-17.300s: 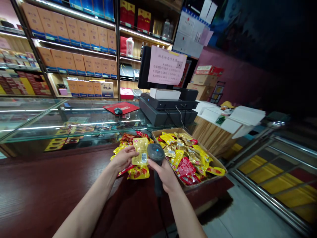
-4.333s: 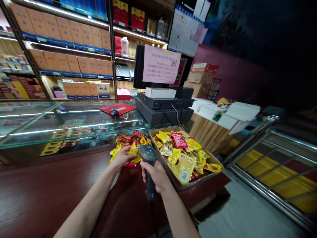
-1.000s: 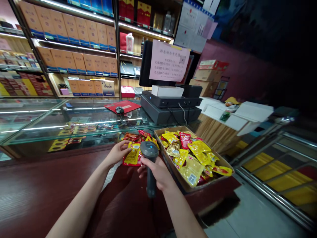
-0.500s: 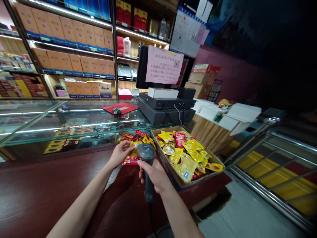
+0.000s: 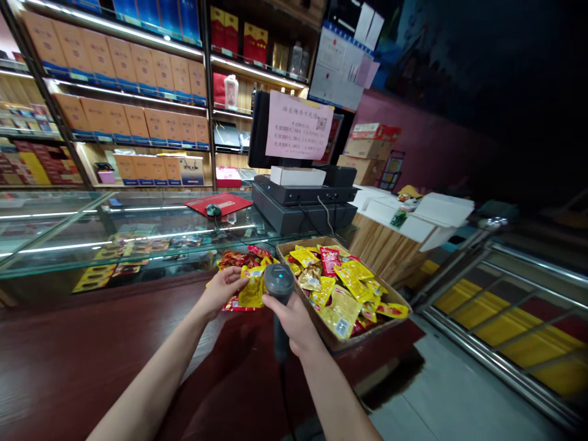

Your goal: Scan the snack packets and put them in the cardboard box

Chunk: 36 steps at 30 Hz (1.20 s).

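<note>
My left hand point(image 5: 220, 293) pinches the edge of a yellow snack packet point(image 5: 251, 288), lifted a little over a pile of red and yellow packets point(image 5: 233, 260) on the dark red counter. My right hand point(image 5: 294, 321) is wrapped round the handle of a black barcode scanner point(image 5: 279, 283), whose head shows a small blue light. The scanner stands upright just right of the held packet, and its cable runs down from the handle. Right of the scanner, a cardboard box point(image 5: 337, 348) holds several yellow and red packets.
Behind the packets are a glass display counter point(image 5: 151, 260), a red mat point(image 5: 234, 203) with a mouse point(image 5: 213, 210), and a monitor with a pink paper sign point(image 5: 298, 125) above a cash drawer. A metal railing point(image 5: 496, 334) stands at the right.
The yellow packet is now raised and more visible in my left hand. The scanner has moved slightly right, uncovering the packet. The camera view has shifted a little.
</note>
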### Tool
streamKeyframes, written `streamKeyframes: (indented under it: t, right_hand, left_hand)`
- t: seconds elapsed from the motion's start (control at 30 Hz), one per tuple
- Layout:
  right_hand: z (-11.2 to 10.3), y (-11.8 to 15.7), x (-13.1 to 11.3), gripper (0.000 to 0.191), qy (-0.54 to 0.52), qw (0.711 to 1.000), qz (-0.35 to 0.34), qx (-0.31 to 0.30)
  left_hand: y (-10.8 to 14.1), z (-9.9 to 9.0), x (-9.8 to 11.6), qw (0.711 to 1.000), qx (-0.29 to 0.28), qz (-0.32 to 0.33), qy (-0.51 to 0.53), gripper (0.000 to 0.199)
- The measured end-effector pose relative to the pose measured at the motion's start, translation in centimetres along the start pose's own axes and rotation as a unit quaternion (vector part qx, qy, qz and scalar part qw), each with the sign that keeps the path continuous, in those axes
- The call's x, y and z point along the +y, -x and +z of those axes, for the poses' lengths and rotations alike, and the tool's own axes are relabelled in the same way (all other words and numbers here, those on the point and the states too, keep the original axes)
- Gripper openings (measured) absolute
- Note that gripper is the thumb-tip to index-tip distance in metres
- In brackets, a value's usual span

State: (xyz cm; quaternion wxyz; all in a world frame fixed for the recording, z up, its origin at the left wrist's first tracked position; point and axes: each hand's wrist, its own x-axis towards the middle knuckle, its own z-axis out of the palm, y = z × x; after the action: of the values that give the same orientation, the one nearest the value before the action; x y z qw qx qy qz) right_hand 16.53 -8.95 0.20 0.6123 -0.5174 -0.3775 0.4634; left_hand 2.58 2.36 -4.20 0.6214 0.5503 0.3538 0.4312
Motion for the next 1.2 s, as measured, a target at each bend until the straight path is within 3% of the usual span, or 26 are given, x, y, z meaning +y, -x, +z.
streamKeyframes:
  t: [0.07, 0.2, 0.3, 0.4, 0.63, 0.77, 0.87, 0.97, 1.1, 1.2]
  right_hand:
    - [-0.9, -0.5, 0.1, 0.024, -0.011, 1.000, 0.014, -0.002]
    - [-3.3, -1.6, -0.6, 0.030, -0.080, 0.988, 0.121, -0.044]
    - [-5.7, -2.4, -2.4, 0.031, -0.130, 0.970, 0.187, -0.082]
    - [-8.3, -3.5, -4.8, 0.018, -0.157, 0.957, 0.220, -0.109]
    - [-14.2, -7.1, -10.3, 0.007, -0.154, 0.967, 0.185, -0.082]
    - [-16.6, -8.7, -12.5, 0.011, -0.108, 0.981, 0.162, 0.017]
    - [-17.1, -8.7, -12.6, 0.011, -0.095, 0.980, 0.169, 0.037]
    - [-16.2, -7.6, -11.4, 0.004, -0.097, 0.981, 0.166, -0.002]
    - [-12.7, -5.4, -8.6, 0.014, -0.090, 0.979, 0.158, -0.088]
    - [-9.3, -4.2, -5.4, 0.019, -0.063, 0.969, 0.206, -0.123]
  left_hand:
    - [0.7, 0.7, 0.5, 0.997, -0.031, -0.068, 0.036, 0.035]
    - [1.9, 2.1, 2.1, 0.963, -0.123, -0.178, 0.162, 0.041]
    - [1.7, 3.4, 3.5, 0.918, -0.206, -0.222, 0.255, 0.063]
    - [0.2, 5.6, 5.0, 0.893, -0.247, -0.237, 0.292, 0.078]
    - [-6.8, 13.6, 8.2, 0.897, -0.278, -0.231, 0.257, 0.097]
    - [-10.1, 16.0, 8.6, 0.927, -0.203, -0.246, 0.194, 0.098]
    - [-10.4, 14.8, 8.2, 0.935, -0.170, -0.262, 0.171, 0.097]
    - [-8.6, 11.5, 7.5, 0.934, -0.151, -0.277, 0.169, 0.092]
    - [-4.6, 5.3, 6.4, 0.935, -0.105, -0.298, 0.161, 0.080]
    - [-1.1, 1.0, 5.3, 0.937, -0.071, -0.308, 0.147, 0.074]
